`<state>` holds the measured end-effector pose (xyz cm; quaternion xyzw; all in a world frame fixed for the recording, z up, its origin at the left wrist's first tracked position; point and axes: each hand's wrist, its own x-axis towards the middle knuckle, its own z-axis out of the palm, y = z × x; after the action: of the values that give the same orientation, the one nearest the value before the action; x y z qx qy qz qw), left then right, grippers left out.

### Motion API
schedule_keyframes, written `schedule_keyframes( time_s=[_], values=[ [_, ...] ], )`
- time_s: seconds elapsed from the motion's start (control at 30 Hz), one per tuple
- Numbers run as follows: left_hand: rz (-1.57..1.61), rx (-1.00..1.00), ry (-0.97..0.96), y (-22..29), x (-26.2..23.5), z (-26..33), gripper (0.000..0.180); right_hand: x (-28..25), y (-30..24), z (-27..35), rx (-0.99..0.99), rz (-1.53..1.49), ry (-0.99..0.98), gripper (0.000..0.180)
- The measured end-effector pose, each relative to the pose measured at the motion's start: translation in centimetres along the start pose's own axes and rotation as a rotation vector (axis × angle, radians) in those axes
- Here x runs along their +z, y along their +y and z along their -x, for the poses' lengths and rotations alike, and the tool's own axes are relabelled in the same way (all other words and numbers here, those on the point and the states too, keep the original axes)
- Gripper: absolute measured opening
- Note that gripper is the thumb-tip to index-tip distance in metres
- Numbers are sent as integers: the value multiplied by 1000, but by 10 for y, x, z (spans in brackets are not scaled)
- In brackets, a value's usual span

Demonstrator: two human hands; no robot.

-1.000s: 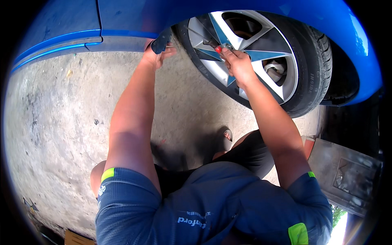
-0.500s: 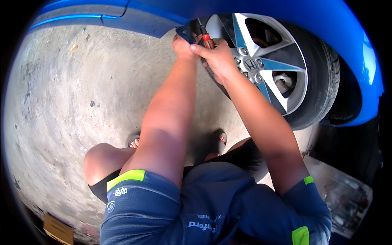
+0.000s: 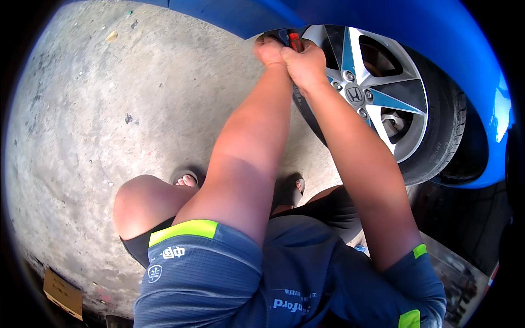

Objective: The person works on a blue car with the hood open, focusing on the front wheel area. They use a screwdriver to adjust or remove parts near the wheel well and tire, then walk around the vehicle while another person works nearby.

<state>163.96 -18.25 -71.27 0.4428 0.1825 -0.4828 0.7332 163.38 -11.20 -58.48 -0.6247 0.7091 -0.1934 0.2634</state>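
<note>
Wheel (image 3: 384, 99) on, visible nuts (image 3: 348, 76) in; remainder unclear. Right hand (image 3: 307, 64) clamped on red tool (image 3: 295, 41), touching left hand (image 3: 270, 51); left's grip hidden.

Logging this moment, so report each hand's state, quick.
Left hand: fingers mostly hidden; open or closed cannot be told.
Right hand: closed, holding the red-handled tool.

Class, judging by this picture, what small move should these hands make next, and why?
Probably ease the right hand back slightly, to see the far end of the red-handled tool: the hand grips it, that end is out of sight by the blue car body, and the left hand is right alongside.
</note>
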Motion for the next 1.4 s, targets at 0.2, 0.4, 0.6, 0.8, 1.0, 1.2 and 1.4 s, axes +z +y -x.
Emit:
schedule_keyframes(
  time_s=[0.2,0.4,0.6,0.8,1.0,1.2,1.4],
  values=[
    [110,5,-27,-16,-4,-15,24,3,7,-1,48,-137,7,43],
    [6,24,-15,-14,-2,-14,24,-4,-2,3,18,-52,-59,43],
    [193,-169,-218,33,-4,31,19,-36,22,19,32,-47,-78,41],
    [176,-261,-281,34,-17,8,15,-80,82,73,118,-10,-126,41],
    [37,-259,-362,50,-38,-17,46,-116,138,115,154,21,-311,41],
    [-258,-225,-202,30,-106,-60,33,-135,139,120,17,329,-476,35],
    [-1352,-16,-339,0,-179,-31,30,-152,125,121,-97,544,-481,26]
  ],
)
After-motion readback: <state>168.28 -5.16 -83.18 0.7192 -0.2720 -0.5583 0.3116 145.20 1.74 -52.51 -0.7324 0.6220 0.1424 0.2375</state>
